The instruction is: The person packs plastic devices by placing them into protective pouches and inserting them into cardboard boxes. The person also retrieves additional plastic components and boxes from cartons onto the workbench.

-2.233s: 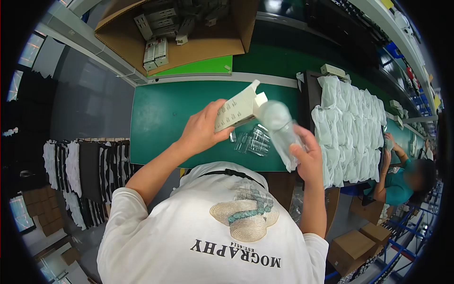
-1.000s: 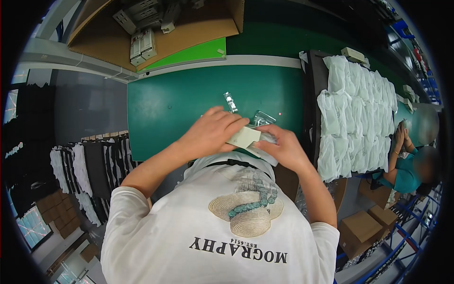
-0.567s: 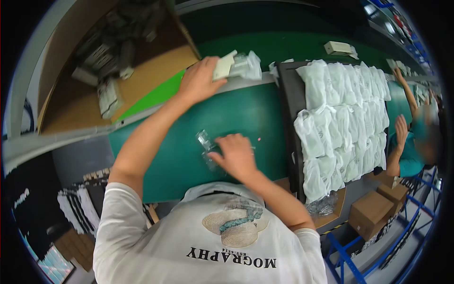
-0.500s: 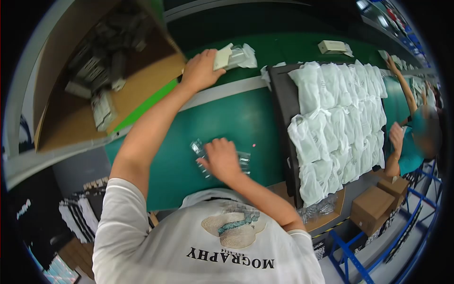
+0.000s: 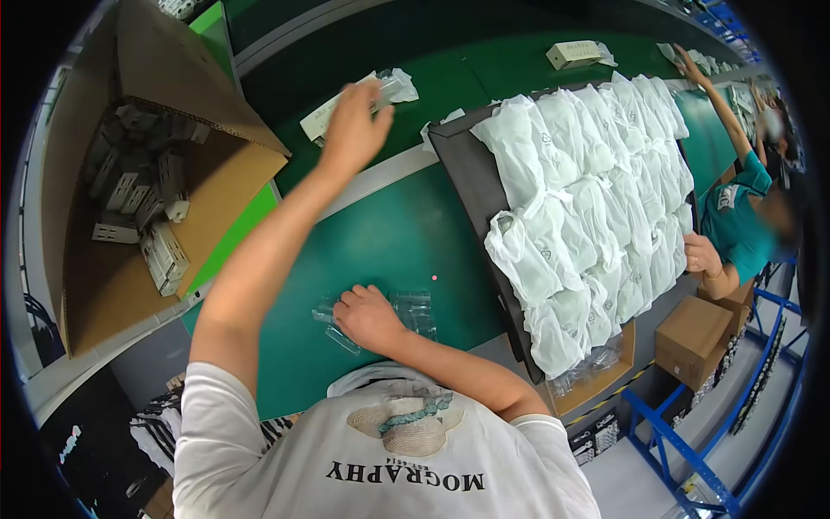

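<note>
My left hand point(image 5: 356, 130), blurred by motion, is over a long cream box point(image 5: 318, 119) on the far green surface. Its fingers are near a clear plastic piece and a white bag point(image 5: 401, 85) at the box's right end. Whether they grip anything cannot be made out. On the near green work surface, my right hand point(image 5: 370, 318) has its fingers curled down over a clear plastic piece point(image 5: 323, 310). Other clear plastic pieces point(image 5: 413, 313) lie beside it, partly hidden by the hand.
On the left, a tilted cardboard carton point(image 5: 229, 195) contains several grey-white boxes. A dark tray point(image 5: 458, 147) to the right bears rows of white bagged items point(image 5: 571, 182). Another cream box point(image 5: 574, 55) lies behind. A co-worker point(image 5: 739, 208) stands at far right, near brown cartons point(image 5: 692, 337).
The view has swung, bringing more of the carton into sight. Relative to the cream box, my left hand has shifted right, uncovering its left end. My right fingers are more curled over the plastic.
</note>
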`<state>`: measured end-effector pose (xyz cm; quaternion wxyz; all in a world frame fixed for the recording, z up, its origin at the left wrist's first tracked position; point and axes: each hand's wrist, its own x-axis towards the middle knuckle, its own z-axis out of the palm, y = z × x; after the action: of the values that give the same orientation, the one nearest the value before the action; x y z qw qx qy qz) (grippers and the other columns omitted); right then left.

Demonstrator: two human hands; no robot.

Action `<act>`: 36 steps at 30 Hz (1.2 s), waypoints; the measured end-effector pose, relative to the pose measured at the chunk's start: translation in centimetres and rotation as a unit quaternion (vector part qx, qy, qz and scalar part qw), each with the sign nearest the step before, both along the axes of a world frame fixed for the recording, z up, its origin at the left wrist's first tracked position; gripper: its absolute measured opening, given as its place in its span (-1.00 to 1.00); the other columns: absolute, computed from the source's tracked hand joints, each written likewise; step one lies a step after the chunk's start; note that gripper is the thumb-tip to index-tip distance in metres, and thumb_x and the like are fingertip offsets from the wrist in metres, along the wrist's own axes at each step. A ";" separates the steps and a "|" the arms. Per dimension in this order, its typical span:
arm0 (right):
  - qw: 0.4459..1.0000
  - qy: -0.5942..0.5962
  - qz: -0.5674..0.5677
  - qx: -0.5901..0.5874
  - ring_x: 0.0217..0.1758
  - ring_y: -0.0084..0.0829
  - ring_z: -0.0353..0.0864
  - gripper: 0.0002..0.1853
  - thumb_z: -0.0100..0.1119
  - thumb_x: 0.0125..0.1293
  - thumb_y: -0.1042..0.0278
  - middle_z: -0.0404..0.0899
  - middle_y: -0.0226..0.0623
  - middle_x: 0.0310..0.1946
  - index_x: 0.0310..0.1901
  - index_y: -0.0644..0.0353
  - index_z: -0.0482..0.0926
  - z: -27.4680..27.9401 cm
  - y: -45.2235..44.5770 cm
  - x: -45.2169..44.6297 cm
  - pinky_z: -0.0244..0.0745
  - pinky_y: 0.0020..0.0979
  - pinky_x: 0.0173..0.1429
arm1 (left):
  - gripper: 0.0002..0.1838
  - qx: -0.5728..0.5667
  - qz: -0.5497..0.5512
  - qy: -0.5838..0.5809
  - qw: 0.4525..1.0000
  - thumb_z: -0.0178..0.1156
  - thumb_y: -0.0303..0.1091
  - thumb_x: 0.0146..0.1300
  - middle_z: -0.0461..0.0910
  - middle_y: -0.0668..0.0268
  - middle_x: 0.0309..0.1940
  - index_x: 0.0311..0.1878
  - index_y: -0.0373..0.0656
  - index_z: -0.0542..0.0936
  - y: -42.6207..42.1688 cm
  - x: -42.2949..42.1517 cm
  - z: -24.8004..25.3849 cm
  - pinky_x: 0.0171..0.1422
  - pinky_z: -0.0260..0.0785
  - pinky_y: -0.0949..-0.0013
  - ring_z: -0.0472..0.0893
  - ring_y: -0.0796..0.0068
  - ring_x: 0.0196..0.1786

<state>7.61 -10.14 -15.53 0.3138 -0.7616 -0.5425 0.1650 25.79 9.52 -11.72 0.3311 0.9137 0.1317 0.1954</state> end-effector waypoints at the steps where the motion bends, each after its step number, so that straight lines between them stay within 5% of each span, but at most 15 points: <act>1: 1.000 -0.009 0.006 -0.006 -0.22 -0.28 0.44 -0.87 0.28 0.06 0.29 0.48 -0.33 -0.39 -0.40 0.11 0.57 -0.4 -0.2 -0.4 0.33 -0.27 -0.14 | -0.59 -0.186 -0.029 0.079 0.979 0.16 -0.27 0.28 0.59 0.13 -0.17 0.13 -0.27 0.45 -2.4 -0.6 2.0 -0.12 0.55 0.30 0.65 0.29 -0.25; 3: 1.000 -0.023 0.014 -0.005 -0.21 -0.28 0.44 -0.88 0.28 0.07 0.30 0.48 -0.33 -0.38 -0.38 0.11 0.57 0.0 -0.5 -0.5 0.34 -0.27 -0.14 | -0.61 -0.531 -0.070 0.168 0.828 0.11 -0.21 0.33 0.60 0.12 -0.26 0.05 -0.35 0.49 -7.4 -1.3 5.5 -0.27 0.57 0.39 0.65 0.37 -0.37; 5: 0.999 0.009 -0.006 0.040 -0.23 -0.26 0.44 -0.88 0.26 0.07 0.33 0.48 -0.30 -0.37 -0.39 0.15 0.56 1.0 -1.4 0.1 0.34 -0.28 -0.13 | -0.59 -0.581 -0.035 0.230 0.780 0.13 -0.18 0.32 0.60 0.09 -0.30 -0.02 -0.41 0.50 -12.1 -0.9 5.6 -0.36 0.56 0.40 0.67 0.35 -0.38; 8: 0.995 0.033 -0.036 0.084 -0.23 -0.24 0.45 -0.90 0.25 0.07 0.37 0.47 -0.28 -0.36 -0.39 0.17 0.56 3.1 -4.0 1.3 0.35 -0.27 -0.12 | -0.54 -0.564 -0.003 0.232 0.793 0.15 -0.12 0.26 0.63 0.12 -0.37 -0.13 -0.46 0.54 -16.7 1.3 5.2 -0.37 0.55 0.34 0.68 0.33 -0.41; 11: 0.988 0.059 -0.072 0.124 -0.19 -0.22 0.46 -0.92 0.24 0.08 0.43 0.47 -0.27 -0.33 -0.38 0.17 0.55 4.7 -7.6 2.1 0.38 -0.26 -0.09 | -0.55 -0.302 0.020 0.298 0.905 0.20 -0.11 0.20 0.64 0.08 -0.31 -0.23 -0.45 0.59 -17.8 4.4 4.2 -0.28 0.55 0.28 0.68 0.29 -0.40; 16: 0.979 0.151 -0.094 0.099 -0.14 -0.20 0.53 -0.90 0.26 0.13 0.49 0.49 -0.21 -0.16 -0.30 0.18 0.58 6.1 -14.7 1.2 0.46 -0.27 -0.09 | -0.54 -0.336 0.078 0.289 0.893 0.23 -0.06 0.17 0.66 0.08 -0.27 -0.34 -0.42 0.62 -18.4 3.8 5.4 -0.17 0.52 0.28 0.68 0.24 -0.33; 18: 0.973 0.177 -0.132 0.070 -0.12 -0.20 0.55 -0.90 0.27 0.13 0.50 0.50 -0.20 -0.12 -0.30 0.20 0.58 6.7 -17.0 0.7 0.49 -0.28 -0.11 | -0.53 -0.443 0.083 0.140 0.881 0.23 -0.07 0.21 0.63 0.09 -0.22 -0.16 -0.40 0.56 -17.7 3.5 1.9 -0.20 0.55 0.26 0.68 0.27 -0.28; 20: 0.969 0.177 -0.152 0.083 -0.11 -0.17 0.56 -0.90 0.27 0.14 0.48 0.50 -0.19 -0.09 -0.30 0.20 0.58 7.5 -18.8 0.7 0.49 -0.27 -0.09 | -0.52 -0.487 0.082 0.055 0.868 0.23 -0.07 0.23 0.62 0.10 -0.19 -0.07 -0.39 0.53 -16.8 2.1 3.5 -0.21 0.56 0.25 0.68 0.29 -0.25; 22: 0.958 0.190 -0.189 0.099 -0.09 -0.12 0.57 -0.89 0.27 0.16 0.44 0.51 -0.17 -0.04 -0.29 0.20 0.57 8.4 -20.0 0.7 0.50 -0.24 -0.05 | -0.64 -0.701 0.045 0.057 0.710 0.17 -0.23 0.29 0.61 0.19 -0.18 0.03 -0.29 0.49 -15.9 -2.0 8.7 -0.03 0.54 0.22 0.66 0.28 -0.17; 23: 0.960 0.189 -0.181 0.103 -0.09 -0.12 0.57 -0.89 0.27 0.16 0.44 0.51 -0.17 -0.04 -0.29 0.20 0.57 8.8 -20.3 1.0 0.50 -0.24 -0.05 | -0.64 -0.698 0.048 0.050 0.713 0.17 -0.23 0.29 0.61 0.19 -0.18 0.03 -0.29 0.49 -15.2 -3.5 9.8 -0.03 0.54 0.22 0.66 0.28 -0.17; 26: 0.962 0.068 -0.195 0.176 -0.05 -0.18 0.59 -0.89 0.28 0.12 0.55 0.55 -0.11 -0.04 -0.30 0.25 0.57 10.6 -20.4 2.4 0.50 -0.32 -0.02 | -0.69 -0.834 0.029 0.043 0.550 0.14 -0.40 0.29 0.59 0.26 -0.23 0.08 -0.20 0.45 -13.7 -8.8 11.0 0.07 0.49 0.20 0.63 0.27 -0.14; 27: 0.963 0.038 -0.195 0.182 -0.05 -0.18 0.59 -0.89 0.28 0.11 0.58 0.56 -0.11 -0.04 -0.31 0.26 0.57 11.6 -20.3 3.0 0.50 -0.32 -0.01 | -0.69 -0.836 0.040 0.041 0.546 0.14 -0.40 0.29 0.59 0.26 -0.23 0.08 -0.20 0.45 -13.5 -10.9 10.5 0.07 0.49 0.20 0.63 0.27 -0.14; 30: 0.962 0.041 -0.175 0.203 -0.07 -0.20 0.61 -0.88 0.27 0.09 0.63 0.57 -0.11 -0.01 -0.32 0.27 0.57 14.6 -19.2 4.9 0.51 -0.32 0.02 | -0.66 -0.756 0.026 0.078 0.649 0.19 -0.42 0.25 0.57 0.29 -0.30 0.08 -0.18 0.43 -13.1 -15.9 9.0 0.04 0.49 0.26 0.61 0.36 -0.14; 36: 0.960 -0.098 -0.009 0.261 -0.20 -0.25 0.61 -0.81 0.30 0.00 0.68 0.59 -0.15 0.02 -0.32 0.26 0.56 18.6 -15.9 5.9 0.51 -0.33 -0.08 | -0.50 -0.718 -0.001 0.114 0.686 0.25 -0.46 0.18 0.50 0.29 -0.20 0.17 -0.15 0.32 -16.5 -23.8 12.4 -0.09 0.53 0.32 0.58 0.46 -0.20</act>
<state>13.51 -26.06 3.10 0.4481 -0.6707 -0.5880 -0.0603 2.02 -7.01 0.63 0.8689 0.4117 0.2671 -0.0646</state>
